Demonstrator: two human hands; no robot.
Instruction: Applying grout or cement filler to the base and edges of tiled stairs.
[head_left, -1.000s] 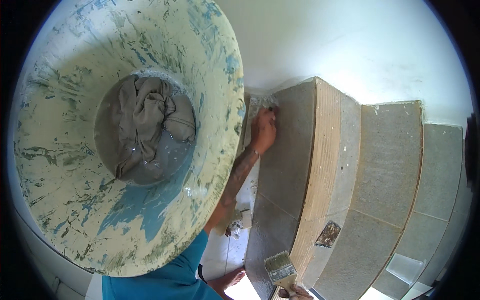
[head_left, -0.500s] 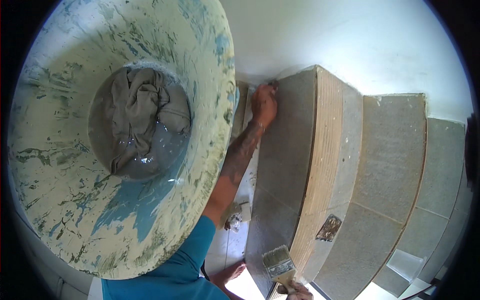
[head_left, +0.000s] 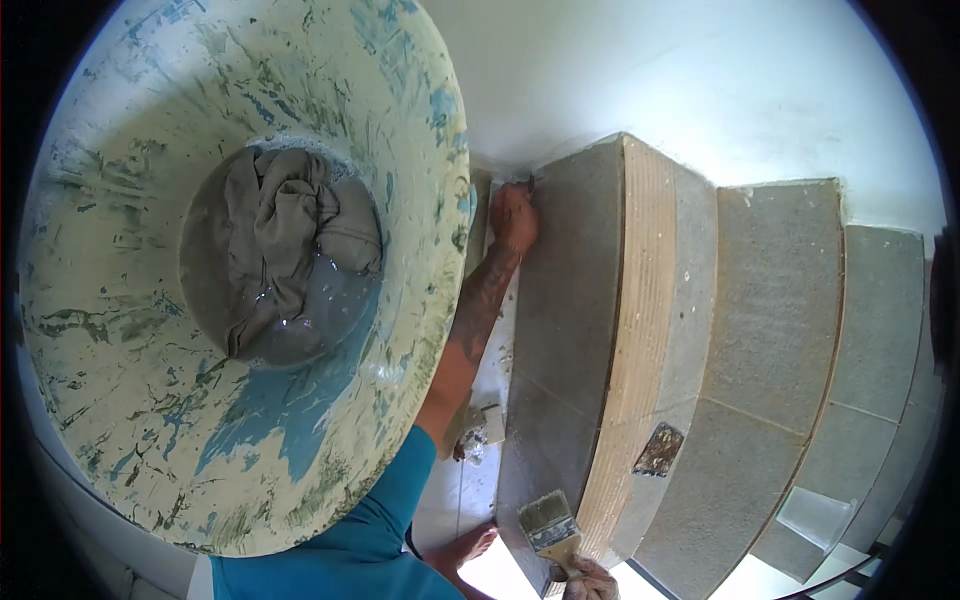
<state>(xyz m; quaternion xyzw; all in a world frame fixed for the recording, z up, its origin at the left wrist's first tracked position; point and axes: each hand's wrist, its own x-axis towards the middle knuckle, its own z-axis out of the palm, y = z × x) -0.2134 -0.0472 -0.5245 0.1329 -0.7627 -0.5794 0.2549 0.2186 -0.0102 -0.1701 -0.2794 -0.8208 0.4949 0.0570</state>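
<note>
My left hand (head_left: 514, 217) reaches out to the corner where the front edge of the grey step tile (head_left: 565, 290) meets the white wall. Its fingers are closed against that edge, and something small and dark shows at their tips, too small to name. At the lower edge my right hand (head_left: 591, 580) grips the handle of a wide, flat paintbrush (head_left: 550, 525). The brush's pale bristles point up and left, over the lower end of the step.
A large paint-stained bucket (head_left: 440, 330) fills the left side, with a wet grey cloth (head_left: 285, 220) in cloudy water. More tiled steps (head_left: 775, 290) lie to the right. A dark-smeared flat piece (head_left: 659, 450) and a translucent piece (head_left: 815, 517) rest on them. Some rubble (head_left: 482, 432) lies below my forearm.
My left hand has slid a little down and left along the tile edge. The brush in my right hand has shifted slightly left. The view has moved a little.
</note>
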